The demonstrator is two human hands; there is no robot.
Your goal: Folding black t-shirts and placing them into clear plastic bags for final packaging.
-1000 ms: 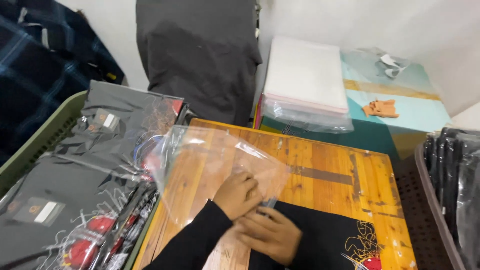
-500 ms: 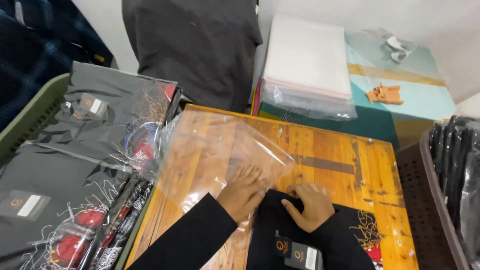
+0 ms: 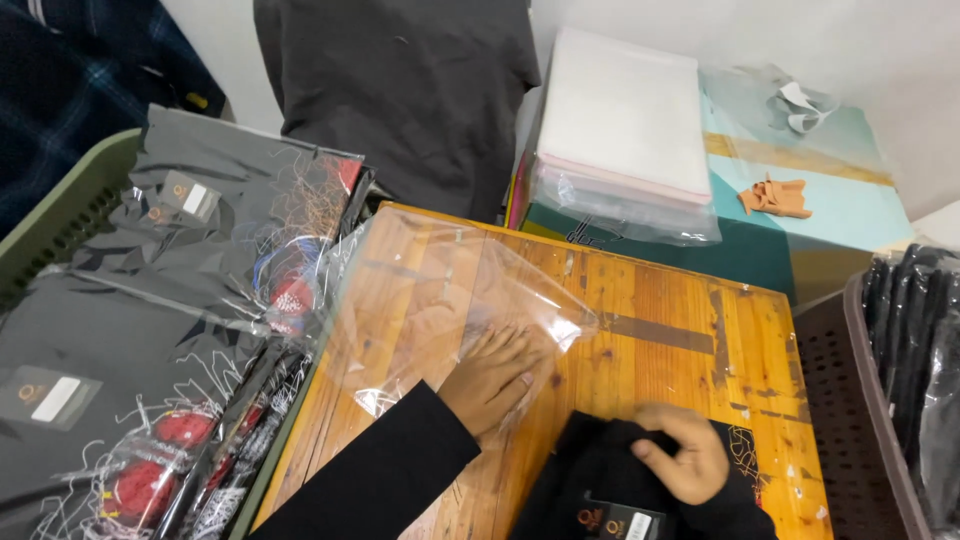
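My left hand (image 3: 492,377) lies flat, fingers together, on a clear plastic bag (image 3: 430,295) spread over the wooden table (image 3: 660,330). My right hand (image 3: 684,452) grips the top edge of a folded black garment (image 3: 600,480) with a small tag, which rests on the table's near edge just right of the bag. Both arms are in black sleeves. The bag's open mouth points toward the garment.
A green crate (image 3: 60,215) on the left holds bagged dark shirts (image 3: 180,330). A stack of clear bags (image 3: 625,135) lies on a teal box (image 3: 830,210) behind the table. A brown basket (image 3: 850,400) of black bagged items stands at right. A dark shirt (image 3: 400,90) hangs at the back.
My left hand has come to rest flat on the bag. My right hand slid rightward, down onto the black garment. The camera tilted closer.
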